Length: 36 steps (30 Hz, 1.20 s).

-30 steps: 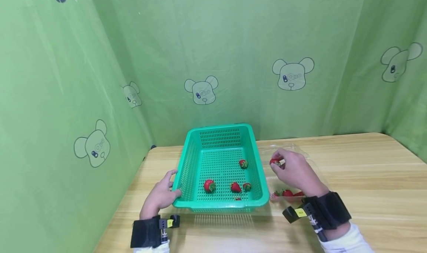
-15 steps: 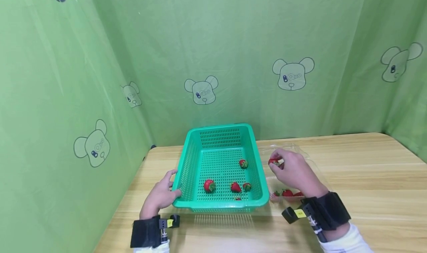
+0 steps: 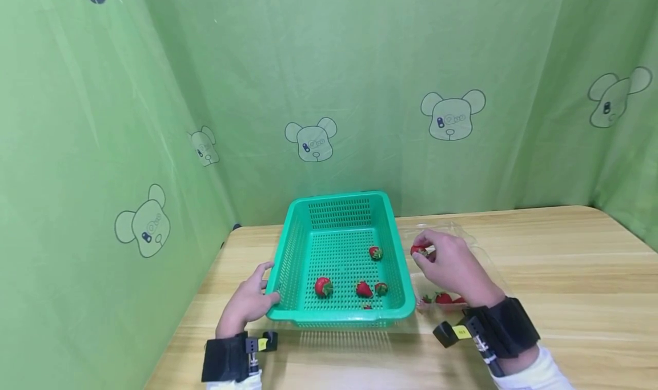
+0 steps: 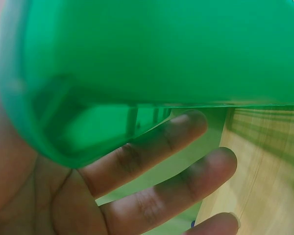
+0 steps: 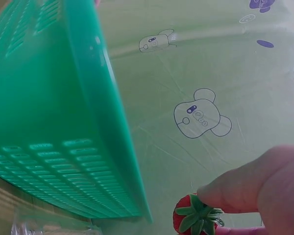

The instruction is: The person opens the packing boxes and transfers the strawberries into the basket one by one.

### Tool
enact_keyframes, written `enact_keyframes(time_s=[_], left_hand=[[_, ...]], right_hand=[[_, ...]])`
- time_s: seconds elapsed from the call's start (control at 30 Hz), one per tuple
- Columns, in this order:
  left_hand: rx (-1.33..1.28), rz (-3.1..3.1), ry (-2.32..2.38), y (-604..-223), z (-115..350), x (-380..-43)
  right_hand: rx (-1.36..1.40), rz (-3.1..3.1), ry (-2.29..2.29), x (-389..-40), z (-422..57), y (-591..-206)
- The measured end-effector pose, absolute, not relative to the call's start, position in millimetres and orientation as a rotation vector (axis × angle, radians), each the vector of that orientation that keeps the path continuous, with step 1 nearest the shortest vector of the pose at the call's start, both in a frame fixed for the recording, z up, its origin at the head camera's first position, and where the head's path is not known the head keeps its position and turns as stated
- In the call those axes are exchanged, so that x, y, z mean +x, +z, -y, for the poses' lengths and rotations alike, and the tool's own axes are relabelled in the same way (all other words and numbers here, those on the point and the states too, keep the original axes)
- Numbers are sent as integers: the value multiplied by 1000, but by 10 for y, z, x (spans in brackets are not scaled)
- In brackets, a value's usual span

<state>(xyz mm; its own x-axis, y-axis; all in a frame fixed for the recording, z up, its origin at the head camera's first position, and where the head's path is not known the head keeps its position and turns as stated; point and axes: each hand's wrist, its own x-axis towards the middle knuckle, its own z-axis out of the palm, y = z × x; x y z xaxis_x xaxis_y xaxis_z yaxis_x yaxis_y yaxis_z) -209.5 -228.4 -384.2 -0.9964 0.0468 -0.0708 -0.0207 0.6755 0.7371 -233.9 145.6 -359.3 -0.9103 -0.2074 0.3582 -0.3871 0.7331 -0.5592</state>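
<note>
- Left hand [image 3: 249, 301] touches the near-left corner of the green basket [image 3: 339, 314], fingers straight and spread.
- Five strawberries [image 3: 323, 288] lie inside it.
- Right hand [image 3: 454, 261] pinches a strawberry [image 3: 417, 250] just outside the right rim.
- Green curtain [image 3: 370, 161] behind.

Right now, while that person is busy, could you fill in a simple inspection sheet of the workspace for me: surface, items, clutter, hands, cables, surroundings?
Surface: wood-grain table.
Items: green perforated plastic basket with five strawberries visible inside, one partly hidden by the near rim; to its right, a clear plastic container with more strawberries, count unclear behind the arm.
Clutter: nothing seen.
Left hand: touches the basket's near-left corner, fingers extended.
Right hand: pinches a single strawberry, outside the basket.
Wrists: black straps with small mounted devices.
Cables: nothing seen.
Surroundings: green curtain printed with cartoon animal heads.
</note>
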Motion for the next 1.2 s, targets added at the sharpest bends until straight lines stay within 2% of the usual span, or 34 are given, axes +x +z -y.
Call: enact_keyframes(time_s=[1.2], left_hand=[[32, -2809, 1218, -3843, 2291, -2100]], right_hand=[[483, 2698, 1022, -2253, -1263, -3578]])
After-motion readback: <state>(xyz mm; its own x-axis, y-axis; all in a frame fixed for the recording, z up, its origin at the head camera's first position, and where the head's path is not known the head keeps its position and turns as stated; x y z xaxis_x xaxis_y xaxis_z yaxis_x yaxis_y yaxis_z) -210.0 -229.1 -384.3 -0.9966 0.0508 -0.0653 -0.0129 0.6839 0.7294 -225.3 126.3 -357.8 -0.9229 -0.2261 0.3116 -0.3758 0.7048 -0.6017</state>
